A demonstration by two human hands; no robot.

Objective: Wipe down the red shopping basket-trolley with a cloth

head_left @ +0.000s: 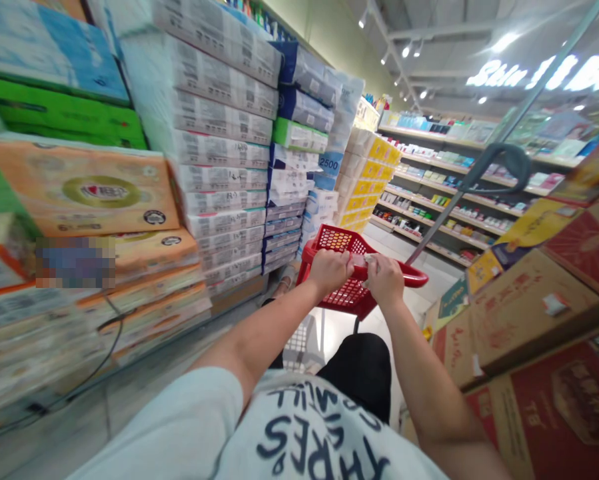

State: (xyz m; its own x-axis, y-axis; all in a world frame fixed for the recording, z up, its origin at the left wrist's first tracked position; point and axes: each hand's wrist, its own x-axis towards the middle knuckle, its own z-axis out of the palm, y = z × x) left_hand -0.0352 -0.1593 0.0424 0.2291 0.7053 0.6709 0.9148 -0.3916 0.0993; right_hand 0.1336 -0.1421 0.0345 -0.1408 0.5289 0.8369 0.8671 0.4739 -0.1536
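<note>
A small red shopping cart [340,301] with a grid-sided plastic basket is right in front of my body. My left hand [332,271] is closed around the left part of its red handle [414,275]. Close beside it, my right hand [383,279] grips the same handle, fingers curled over the bar. Between the two hands a short stretch of the bar shows. The basket's inside is partly hidden behind my hands and the handle.
Orange tissue packs [94,187] and tall stacks of wrapped paper packs [224,147] line the left side. Cardboard boxes [529,307] are piled on the right. A grey pole with a looped handle [499,170] slants up nearby. Stocked shelves [439,180] stand ahead. A cable [112,347] hangs at left.
</note>
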